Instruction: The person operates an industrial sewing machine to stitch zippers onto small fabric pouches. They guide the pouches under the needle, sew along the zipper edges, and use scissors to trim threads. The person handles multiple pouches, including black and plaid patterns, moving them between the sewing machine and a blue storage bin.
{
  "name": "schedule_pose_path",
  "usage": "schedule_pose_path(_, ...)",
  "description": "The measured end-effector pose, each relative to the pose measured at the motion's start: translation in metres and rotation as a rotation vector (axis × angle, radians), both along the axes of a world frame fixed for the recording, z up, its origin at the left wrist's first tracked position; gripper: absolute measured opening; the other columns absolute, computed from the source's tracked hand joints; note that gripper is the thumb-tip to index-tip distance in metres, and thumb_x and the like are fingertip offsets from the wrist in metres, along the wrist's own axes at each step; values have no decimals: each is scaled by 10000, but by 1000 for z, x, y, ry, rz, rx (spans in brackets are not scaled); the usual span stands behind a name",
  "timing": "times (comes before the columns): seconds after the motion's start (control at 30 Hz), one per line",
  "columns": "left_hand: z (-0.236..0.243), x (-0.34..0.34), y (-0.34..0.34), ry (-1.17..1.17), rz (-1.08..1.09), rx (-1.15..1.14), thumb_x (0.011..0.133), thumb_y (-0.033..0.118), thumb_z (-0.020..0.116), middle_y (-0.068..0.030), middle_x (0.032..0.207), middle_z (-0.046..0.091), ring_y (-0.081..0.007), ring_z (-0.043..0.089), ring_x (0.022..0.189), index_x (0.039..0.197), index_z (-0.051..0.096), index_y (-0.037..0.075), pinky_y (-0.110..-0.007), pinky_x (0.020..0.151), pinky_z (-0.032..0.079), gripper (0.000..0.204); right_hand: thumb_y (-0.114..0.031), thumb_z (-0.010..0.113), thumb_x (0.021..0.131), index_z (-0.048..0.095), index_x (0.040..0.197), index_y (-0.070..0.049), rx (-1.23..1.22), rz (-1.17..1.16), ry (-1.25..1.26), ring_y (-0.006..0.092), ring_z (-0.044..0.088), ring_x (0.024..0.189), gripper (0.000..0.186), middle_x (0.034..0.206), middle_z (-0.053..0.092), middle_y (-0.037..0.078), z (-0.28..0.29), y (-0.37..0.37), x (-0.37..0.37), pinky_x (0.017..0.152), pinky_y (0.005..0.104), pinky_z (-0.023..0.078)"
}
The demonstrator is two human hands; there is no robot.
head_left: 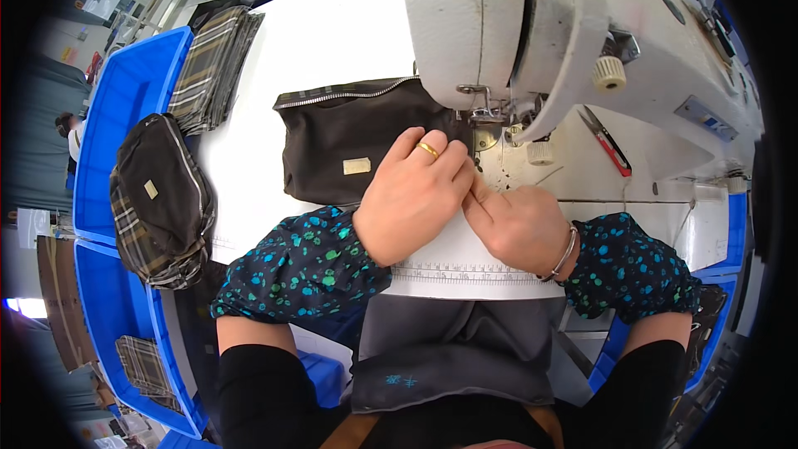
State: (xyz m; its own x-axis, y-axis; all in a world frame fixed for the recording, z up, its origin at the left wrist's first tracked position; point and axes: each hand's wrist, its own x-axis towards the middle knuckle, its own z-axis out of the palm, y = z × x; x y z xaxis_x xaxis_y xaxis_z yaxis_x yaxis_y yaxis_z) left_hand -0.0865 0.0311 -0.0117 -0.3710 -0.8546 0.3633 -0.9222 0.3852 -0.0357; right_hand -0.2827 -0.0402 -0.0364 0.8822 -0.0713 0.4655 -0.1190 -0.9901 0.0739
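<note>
A dark brown fabric pouch with a silver zipper along its far edge and a small beige label lies on the white sewing table. Its right end reaches the presser foot of the sewing machine. My left hand, a gold ring on one finger, is closed on the pouch's near right corner. Fingertips of my right hand are pinched together right against the left fingertips at that corner. What the right fingers hold is hidden behind the knuckles.
Red-handled thread snips lie right of the needle, near dark scraps. A ruler strip runs along the table's front edge. At left are another zippered pouch, stacked plaid pieces and blue bins.
</note>
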Motion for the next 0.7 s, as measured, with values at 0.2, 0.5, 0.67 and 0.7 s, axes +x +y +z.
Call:
schedule_pose_path(0.2, -13, 9, -20, 17, -10, -103, 797, 151, 647, -50, 961, 579, -237, 558, 997, 972, 708, 33, -377, 940, 477, 220, -115, 678, 817, 746, 1029, 20, -32, -75, 27, 161, 642, 559, 260, 1099, 762, 230, 1, -9, 7, 493, 299, 506)
schedule_pose_path(0.5, -5, 11, -9, 120, 78, -49, 792, 131, 683, -5, 1007, 706, -227, 641, 1052, 1054, 739, 87, -387, 967, 500, 272, -135, 682, 818, 749, 1021, -7, 9, -83, -34, 140, 635, 570, 249, 1148, 757, 176, -3, -7, -2, 524, 290, 512)
schedule_pose_path(0.67, -3, 13, -9, 160, 21, -20, 764, 112, 694, 4, 1019, 724, -225, 645, 1051, 1002, 750, 91, -375, 947, 524, 245, -126, 696, 820, 761, 1035, -38, 52, -99, -66, 119, 603, 567, 241, 1211, 751, 125, -10, 0, 1, 520, 278, 492)
schedule_pose_path(0.7, -3, 13, -9, 143, 15, -24, 764, 115, 695, 6, 1025, 720, -223, 639, 1056, 1001, 751, 93, -371, 943, 524, 244, -134, 689, 815, 752, 1027, -17, 57, -87, -72, 128, 623, 564, 250, 1185, 748, 166, -10, 0, 1, 516, 284, 506)
